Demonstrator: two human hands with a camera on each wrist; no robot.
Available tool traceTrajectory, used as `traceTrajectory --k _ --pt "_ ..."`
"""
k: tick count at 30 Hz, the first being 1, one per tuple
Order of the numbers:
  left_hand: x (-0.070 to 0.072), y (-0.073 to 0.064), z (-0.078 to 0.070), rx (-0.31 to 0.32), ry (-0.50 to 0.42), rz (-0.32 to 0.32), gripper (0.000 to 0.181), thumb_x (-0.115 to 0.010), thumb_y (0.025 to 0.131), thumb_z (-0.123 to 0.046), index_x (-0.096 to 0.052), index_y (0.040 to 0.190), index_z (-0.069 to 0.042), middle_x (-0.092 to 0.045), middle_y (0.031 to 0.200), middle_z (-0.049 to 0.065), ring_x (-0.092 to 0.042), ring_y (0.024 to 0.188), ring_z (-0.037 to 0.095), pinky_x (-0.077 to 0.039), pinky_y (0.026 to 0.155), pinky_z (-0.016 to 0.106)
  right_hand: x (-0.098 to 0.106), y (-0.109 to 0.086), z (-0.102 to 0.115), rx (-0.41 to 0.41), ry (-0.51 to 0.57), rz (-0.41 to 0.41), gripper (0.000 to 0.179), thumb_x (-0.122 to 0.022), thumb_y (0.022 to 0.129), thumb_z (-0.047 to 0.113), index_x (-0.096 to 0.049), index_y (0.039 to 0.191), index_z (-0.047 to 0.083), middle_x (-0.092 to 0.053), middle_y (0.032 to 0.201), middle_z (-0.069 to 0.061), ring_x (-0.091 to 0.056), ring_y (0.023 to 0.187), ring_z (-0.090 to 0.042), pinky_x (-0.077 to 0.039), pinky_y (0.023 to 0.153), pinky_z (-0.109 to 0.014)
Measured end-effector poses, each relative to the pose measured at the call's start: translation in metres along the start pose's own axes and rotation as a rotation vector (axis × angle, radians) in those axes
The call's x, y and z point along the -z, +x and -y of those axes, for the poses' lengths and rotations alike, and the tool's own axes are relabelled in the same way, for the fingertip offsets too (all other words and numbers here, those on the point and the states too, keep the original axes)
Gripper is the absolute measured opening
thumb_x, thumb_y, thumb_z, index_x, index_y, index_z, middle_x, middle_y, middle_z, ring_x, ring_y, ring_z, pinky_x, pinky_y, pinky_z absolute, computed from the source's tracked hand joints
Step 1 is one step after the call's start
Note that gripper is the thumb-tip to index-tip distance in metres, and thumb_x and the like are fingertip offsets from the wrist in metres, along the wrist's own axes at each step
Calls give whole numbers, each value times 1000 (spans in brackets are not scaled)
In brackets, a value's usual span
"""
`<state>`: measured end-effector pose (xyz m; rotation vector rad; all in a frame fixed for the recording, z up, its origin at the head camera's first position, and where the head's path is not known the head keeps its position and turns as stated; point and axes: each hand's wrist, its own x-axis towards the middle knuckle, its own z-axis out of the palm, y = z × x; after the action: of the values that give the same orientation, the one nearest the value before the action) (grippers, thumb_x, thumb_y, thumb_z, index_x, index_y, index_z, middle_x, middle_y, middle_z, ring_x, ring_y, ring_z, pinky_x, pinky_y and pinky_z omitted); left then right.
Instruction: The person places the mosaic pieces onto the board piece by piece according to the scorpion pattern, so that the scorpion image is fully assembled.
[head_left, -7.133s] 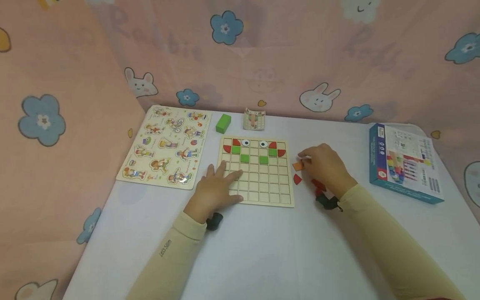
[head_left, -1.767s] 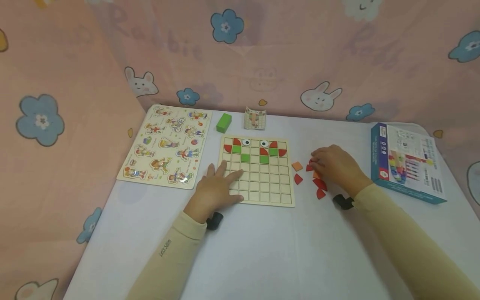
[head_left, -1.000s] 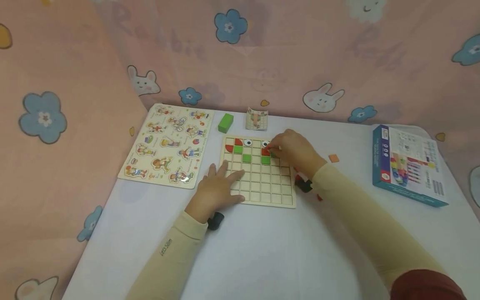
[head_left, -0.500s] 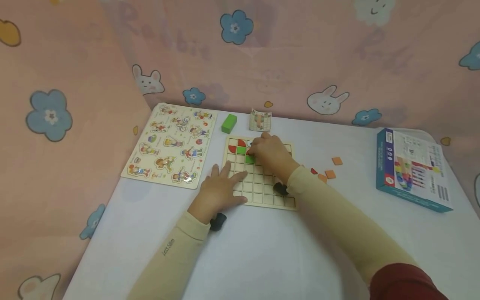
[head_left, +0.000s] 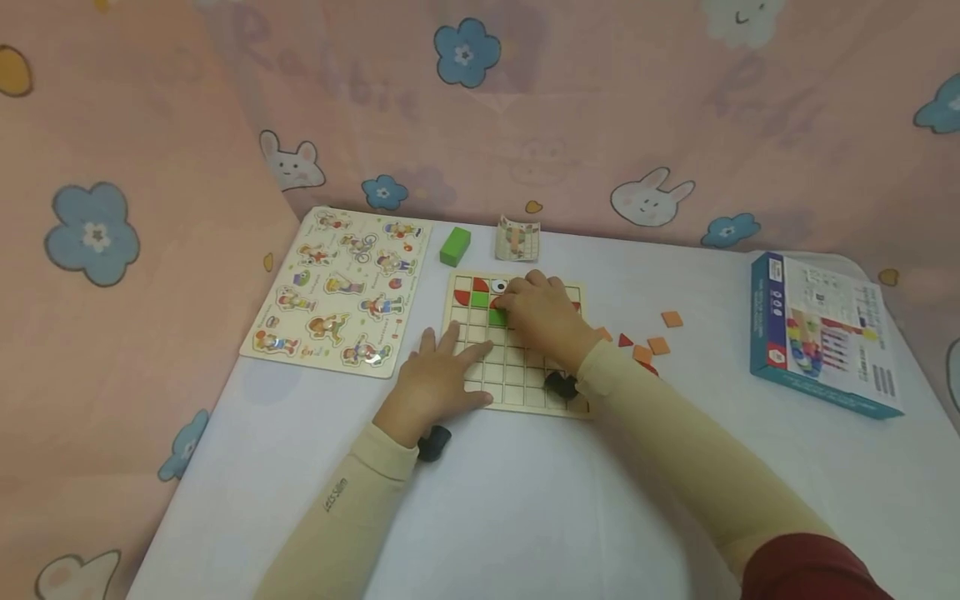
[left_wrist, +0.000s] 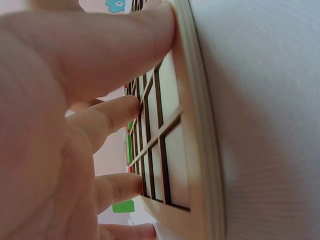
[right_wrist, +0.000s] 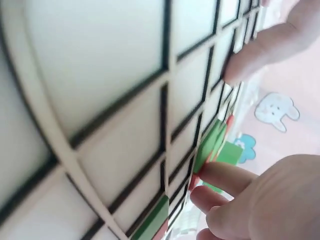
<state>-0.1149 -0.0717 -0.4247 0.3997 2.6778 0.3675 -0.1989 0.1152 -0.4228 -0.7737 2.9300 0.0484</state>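
My left hand [head_left: 431, 387] lies with spread fingers on the near left part of the wooden grid board [head_left: 514, 393]. Its thumb rests along the board's edge in the left wrist view. Over the upper middle of the board, my right hand [head_left: 547, 323] pinches a red quarter-circle tile [head_left: 496, 303] at the cell under a white eye tile [head_left: 499, 286]. A green square tile [head_left: 497, 317] lies just below it. The right wrist view has the red tile [right_wrist: 193, 182] by the fingertips. Most tiles on the board's right side are hidden by that hand.
Loose orange square tiles [head_left: 672, 318] and red pieces [head_left: 626, 340] lie right of the board. Behind it stand a green block [head_left: 455, 246] and a small pattern card [head_left: 517, 239]. A picture puzzle board [head_left: 337, 287] lies left, a blue box [head_left: 828, 333] right.
My right hand has moved left from the loose pieces onto the board, bringing a red quarter-circle tile. Another red tile was set under the right eye earlier. My left hand stayed put.
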Motion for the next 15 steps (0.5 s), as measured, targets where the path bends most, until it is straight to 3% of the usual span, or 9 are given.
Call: traceTrajectory --k 3,5,10,15 --pt "0 1 0 3 4 4 79 -76 94 -55 -42 164 -37 -15 176 17 -15 156 53 -34 116 68 1 -6 -4 -24 72 -23 35 -69 105 23 -71 140 27 -60 145 -3 -47 135 -33 -39 111 -58" --pt "0 1 0 1 5 2 80 -76 94 -55 -43 164 -37 -15 176 17 -15 156 53 -34 116 68 0 -13 -8 -47 127 -38 41 -71 103 17 -70 142 29 -58 147 -4 -44 137 -33 -36 112 -59" --pt "-1 1 0 0 -8 1 80 -77 94 -54 -42 164 -36 -14 176 17 -13 157 53 -32 118 67 0 -41 -28 -124 196 -55 50 -68 99 5 -65 146 21 -56 150 -9 -43 139 -37 -36 112 -61" --pt "-3 2 1 8 -14 1 81 -78 93 -53 -42 164 -37 -13 176 16 -13 157 52 -32 118 67 1 -73 -59 -227 242 -59 43 -65 101 9 -65 145 12 -58 147 -16 -44 138 -43 -38 109 -65"
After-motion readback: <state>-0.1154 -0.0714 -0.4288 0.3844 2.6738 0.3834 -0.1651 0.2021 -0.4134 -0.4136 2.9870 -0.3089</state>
